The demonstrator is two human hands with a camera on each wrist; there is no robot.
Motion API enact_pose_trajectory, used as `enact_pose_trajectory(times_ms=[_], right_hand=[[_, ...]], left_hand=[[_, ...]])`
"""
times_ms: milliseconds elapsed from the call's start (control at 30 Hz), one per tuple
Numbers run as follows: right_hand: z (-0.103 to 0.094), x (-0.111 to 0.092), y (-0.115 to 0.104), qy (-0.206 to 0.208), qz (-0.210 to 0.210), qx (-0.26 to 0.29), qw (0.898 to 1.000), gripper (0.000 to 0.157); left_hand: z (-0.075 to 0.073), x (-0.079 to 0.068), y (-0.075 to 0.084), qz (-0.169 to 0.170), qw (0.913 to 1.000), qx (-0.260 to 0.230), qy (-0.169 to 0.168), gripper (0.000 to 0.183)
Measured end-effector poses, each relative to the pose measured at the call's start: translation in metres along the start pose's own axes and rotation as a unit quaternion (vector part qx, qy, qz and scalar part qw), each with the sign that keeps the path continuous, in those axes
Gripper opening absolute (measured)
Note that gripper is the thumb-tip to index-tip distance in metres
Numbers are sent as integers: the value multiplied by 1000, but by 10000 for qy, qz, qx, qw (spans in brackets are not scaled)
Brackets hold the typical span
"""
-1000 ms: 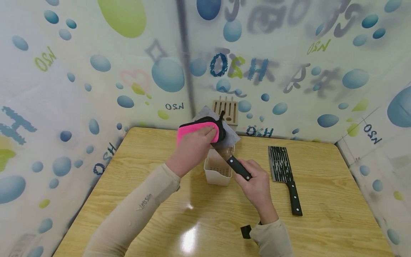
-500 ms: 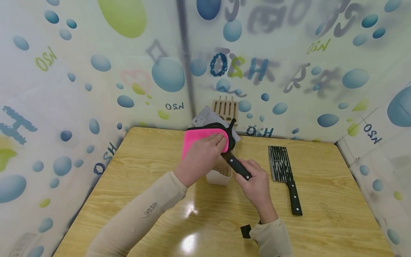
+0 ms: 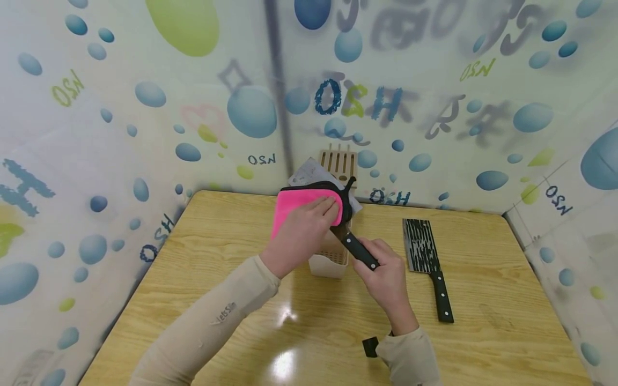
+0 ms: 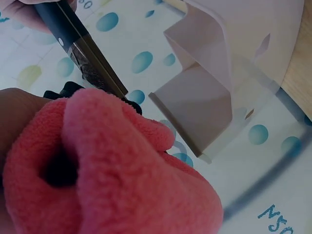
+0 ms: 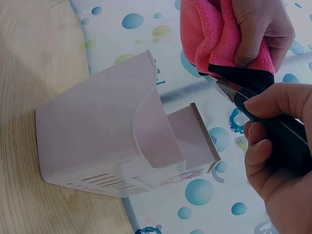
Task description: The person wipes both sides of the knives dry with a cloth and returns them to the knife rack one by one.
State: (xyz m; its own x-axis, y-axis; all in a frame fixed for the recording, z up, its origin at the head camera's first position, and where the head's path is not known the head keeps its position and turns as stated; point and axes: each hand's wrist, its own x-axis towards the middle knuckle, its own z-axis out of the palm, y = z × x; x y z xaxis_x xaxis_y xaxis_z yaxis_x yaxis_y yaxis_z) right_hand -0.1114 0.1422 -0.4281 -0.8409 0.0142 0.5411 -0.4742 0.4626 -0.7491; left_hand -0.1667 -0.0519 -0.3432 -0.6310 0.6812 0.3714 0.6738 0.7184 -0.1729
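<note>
My right hand grips the black handle of a cleaver, whose grey blade points up and away to the left. Over that blade my left hand holds a pink cloth with black edging. The right wrist view shows the left thumb pressing into the folded cloth close to the handle end of the blade. Most of the blade is hidden behind the cloth, though a grey corner stands out above it. Thick pink folds fill the lower left wrist view, with the cleaver's handle above them.
A pale slotted knife holder stands on the wooden table beneath the hands, its tan slotted back against the wall. A second cleaver with a black-streaked blade lies to the right. Printed sheeting encloses the table's back and sides.
The left hand and pink cloth have slid down the blade toward the handle, to the right and nearer me, then stayed almost still. The right hand keeps the cleaver in place.
</note>
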Motion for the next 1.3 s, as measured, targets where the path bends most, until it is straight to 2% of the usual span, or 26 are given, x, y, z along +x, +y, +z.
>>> enact_pose_trajectory(times_ms=[267, 567, 867, 1300], right_hand=[[-2, -1, 1, 7, 3, 46, 10000, 37], [-3, -2, 2, -24, 90, 26, 10000, 38], [-4, -2, 3, -87, 140, -49, 9999, 40], [-2, -4, 6, -124, 23, 81, 9999, 40]], left_hand=[[1, 0, -11, -215, 9997, -93, 84, 34], [1, 1, -20, -378, 9987, -46, 337, 34], [-5, 3, -31, -658, 9974, -161, 237, 36], [-10, -1, -46, -1091, 9916, -392, 573, 31]])
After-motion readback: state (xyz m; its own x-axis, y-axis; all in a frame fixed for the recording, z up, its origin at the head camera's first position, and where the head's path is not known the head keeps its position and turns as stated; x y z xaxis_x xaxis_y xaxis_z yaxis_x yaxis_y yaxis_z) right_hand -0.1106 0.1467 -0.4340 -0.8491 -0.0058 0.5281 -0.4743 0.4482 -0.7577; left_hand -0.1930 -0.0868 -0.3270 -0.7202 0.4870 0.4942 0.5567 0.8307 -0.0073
